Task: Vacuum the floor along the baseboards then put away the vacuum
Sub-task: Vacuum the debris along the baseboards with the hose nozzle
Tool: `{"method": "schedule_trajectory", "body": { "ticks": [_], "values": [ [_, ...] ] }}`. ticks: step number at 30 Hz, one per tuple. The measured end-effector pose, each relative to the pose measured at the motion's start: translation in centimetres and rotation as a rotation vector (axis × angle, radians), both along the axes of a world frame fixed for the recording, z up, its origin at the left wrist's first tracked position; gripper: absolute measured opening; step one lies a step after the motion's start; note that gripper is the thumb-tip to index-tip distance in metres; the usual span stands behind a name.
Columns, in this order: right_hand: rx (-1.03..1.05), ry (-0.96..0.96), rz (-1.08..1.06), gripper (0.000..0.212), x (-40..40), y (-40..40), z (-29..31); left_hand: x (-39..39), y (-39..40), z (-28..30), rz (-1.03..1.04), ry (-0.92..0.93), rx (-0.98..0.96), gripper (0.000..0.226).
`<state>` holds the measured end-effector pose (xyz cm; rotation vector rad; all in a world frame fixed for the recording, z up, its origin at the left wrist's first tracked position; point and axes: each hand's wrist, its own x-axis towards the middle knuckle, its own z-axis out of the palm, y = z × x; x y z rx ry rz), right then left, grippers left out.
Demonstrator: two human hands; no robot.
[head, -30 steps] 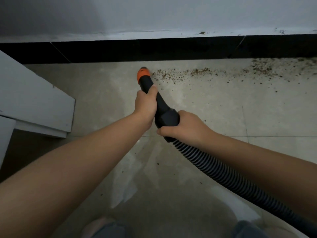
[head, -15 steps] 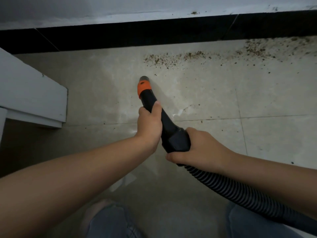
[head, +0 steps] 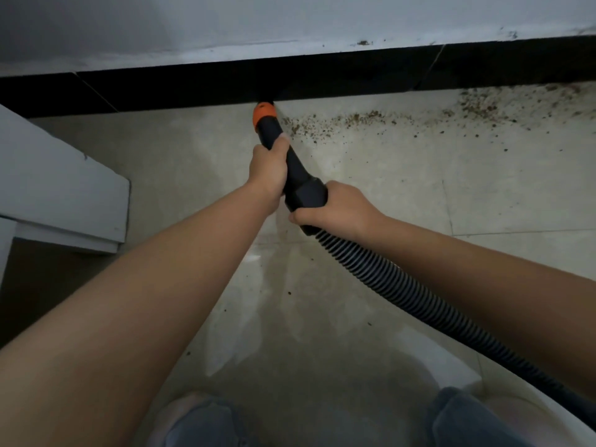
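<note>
Floor [head: 371, 195]: pale tiles under both hands.
Baseboard [head: 322, 77]: black strip beyond the hands, below a white wall [head: 290, 21].
White furniture panel [head: 58, 188]: well left of the left hand.
Vacuum hose [head: 412, 291]: black, ribbed, trailing back and right from the right hand.
Vacuum nozzle [head: 290, 162]: black with orange collar [head: 263, 115]; tip at the baseboard.
Left hand [head: 269, 171]: wrapped around the nozzle, forward.
Right hand [head: 338, 208]: clasping the hose cuff, just behind.
Debris [head: 371, 119]: brown crumbs right of the tip, along the baseboard.
</note>
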<state>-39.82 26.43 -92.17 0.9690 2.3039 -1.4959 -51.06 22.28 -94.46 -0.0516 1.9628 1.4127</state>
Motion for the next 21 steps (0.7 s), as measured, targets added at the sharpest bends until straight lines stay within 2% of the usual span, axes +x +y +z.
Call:
{"method": "schedule_trajectory", "body": {
  "ticks": [5, 9, 12, 16, 21],
  "values": [
    [-0.005, -0.029, 0.057, 0.024, 2.1, -0.5, 0.7, 1.9, -1.1, -0.1, 0.0, -0.017, 0.001, 0.042],
    [-0.04, -0.039, 0.097, 0.027, 4.9, -1.6, 1.6, 4.8, -3.1, 0.5, 0.012, -0.046, -0.016, 0.031],
    [-0.058, -0.071, 0.169, 0.029, 5.8, -2.4, 1.8, 5.8, -5.2, 0.7, 0.017, -0.023, -0.082, 0.037],
    [-0.068, -0.056, 0.235, 0.029, 4.7, -3.5, 1.4, 5.0, -7.0, 0.3, 0.062, 0.018, -0.137, 0.042],
    [-0.057, -0.034, 0.161, 0.034, 0.7, -3.6, -0.1, 1.1, -6.3, 0.3, 0.084, 0.021, -0.105, 0.039]
  ]
}}
